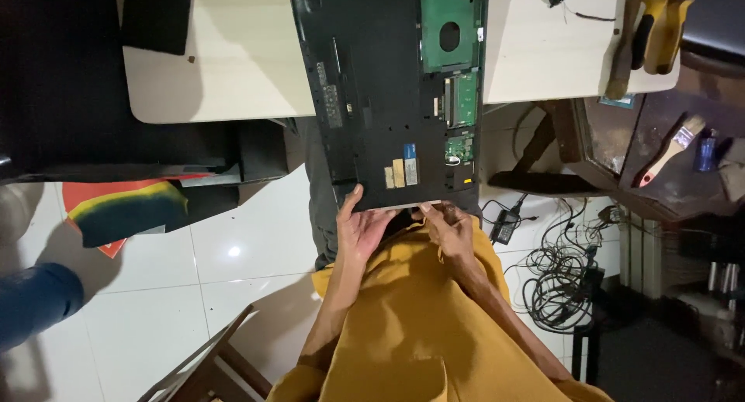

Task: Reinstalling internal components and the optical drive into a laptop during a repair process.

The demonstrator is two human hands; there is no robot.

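Left hand (362, 230): at the near edge of the laptop base (372, 91), fingers curled under the edge, thumb up against the dark shell; closed on that edge.
Right hand (450, 230): at the same near edge, just beside the left hand, fingertips pinched on the thin pale strip along the rim; grip narrow, nearly closed.
Laptop base: one, upside down, half resting on the lap, far half lying across the gap between two pale tabletops (225, 68).
Open bay in the laptop base: cover off, green circuit boards (454, 29) showing inside, three counted, one with a round hole.
Stickers (400, 169): three or four small ones near the hands, count unsure.
Cables (559, 270): one tangled heap on the floor, right of the laptop base, with one black adapter.
Brush (669, 150): one, on the dark bench right of the laptop base.
Yellow-handled tools (660, 22): far right of the laptop base, count unclear.
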